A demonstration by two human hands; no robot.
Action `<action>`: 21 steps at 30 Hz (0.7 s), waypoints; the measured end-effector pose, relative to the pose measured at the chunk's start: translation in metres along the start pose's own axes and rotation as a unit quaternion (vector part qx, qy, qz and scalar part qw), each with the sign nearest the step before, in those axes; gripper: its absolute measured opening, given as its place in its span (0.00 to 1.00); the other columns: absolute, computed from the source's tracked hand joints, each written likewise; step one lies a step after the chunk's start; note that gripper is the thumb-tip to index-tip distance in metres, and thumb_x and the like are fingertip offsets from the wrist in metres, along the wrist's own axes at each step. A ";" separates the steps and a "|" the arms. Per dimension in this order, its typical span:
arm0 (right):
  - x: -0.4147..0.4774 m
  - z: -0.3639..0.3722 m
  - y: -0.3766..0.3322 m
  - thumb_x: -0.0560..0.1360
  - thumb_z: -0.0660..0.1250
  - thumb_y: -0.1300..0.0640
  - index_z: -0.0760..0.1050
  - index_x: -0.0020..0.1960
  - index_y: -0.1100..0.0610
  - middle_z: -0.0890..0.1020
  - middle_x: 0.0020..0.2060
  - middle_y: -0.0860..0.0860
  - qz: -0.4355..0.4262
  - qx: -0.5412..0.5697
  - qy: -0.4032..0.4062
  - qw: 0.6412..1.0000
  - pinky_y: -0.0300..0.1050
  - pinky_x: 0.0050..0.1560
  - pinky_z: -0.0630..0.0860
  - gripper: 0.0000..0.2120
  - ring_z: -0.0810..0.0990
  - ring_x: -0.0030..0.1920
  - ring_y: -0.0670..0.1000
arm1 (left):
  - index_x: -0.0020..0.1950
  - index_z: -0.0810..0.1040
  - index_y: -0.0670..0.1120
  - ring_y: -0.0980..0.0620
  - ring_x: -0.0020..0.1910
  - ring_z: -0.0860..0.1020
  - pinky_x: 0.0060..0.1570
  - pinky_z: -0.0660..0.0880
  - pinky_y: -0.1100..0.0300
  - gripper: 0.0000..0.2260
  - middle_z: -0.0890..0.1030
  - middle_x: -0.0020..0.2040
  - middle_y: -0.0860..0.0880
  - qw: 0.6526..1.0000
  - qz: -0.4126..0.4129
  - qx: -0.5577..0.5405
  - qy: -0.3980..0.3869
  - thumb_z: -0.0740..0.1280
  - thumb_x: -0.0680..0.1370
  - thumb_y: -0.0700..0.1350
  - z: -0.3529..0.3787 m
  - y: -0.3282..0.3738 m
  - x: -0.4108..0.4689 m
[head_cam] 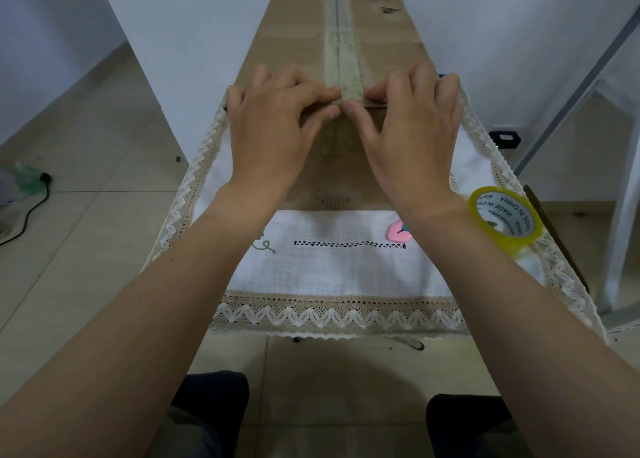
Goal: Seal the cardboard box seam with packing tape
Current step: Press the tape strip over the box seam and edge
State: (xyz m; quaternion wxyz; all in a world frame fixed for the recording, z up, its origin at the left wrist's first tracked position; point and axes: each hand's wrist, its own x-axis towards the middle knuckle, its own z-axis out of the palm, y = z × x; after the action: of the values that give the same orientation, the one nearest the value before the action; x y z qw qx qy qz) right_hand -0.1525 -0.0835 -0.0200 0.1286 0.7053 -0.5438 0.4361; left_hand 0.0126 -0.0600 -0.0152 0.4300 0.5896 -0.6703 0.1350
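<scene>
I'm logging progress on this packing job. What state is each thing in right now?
Box: closed, flaps down.
Tape strip: laid along the top seam, folded over the near edge.
Left hand: pressing the strip at the edge.
Right hand: pressing it too.
Tape roll: set aside on the cloth.

"MADE IN CHINA" on the inner core label of the yellow tape roll [504, 219]

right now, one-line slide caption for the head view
Both hands press packing tape over the cardboard box edge; tape roll rests nearby.
</scene>
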 end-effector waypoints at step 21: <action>-0.009 0.000 0.007 0.58 0.81 0.35 0.73 0.62 0.51 0.75 0.59 0.56 -0.051 -0.048 -0.050 0.996 0.53 0.60 0.70 0.40 0.73 0.58 0.60 | 0.71 0.75 0.57 0.40 0.59 0.74 0.54 0.66 0.45 0.35 0.78 0.62 0.50 0.982 0.095 0.144 -0.076 0.79 0.66 0.61 -0.009 -0.010 -0.006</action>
State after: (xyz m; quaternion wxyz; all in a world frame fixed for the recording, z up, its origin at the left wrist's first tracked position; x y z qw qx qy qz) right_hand -0.1585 -0.0804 -0.0286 0.1571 0.7465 -0.5330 0.3661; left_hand 0.0248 -0.0522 -0.0170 0.2739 0.5874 -0.7274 0.2255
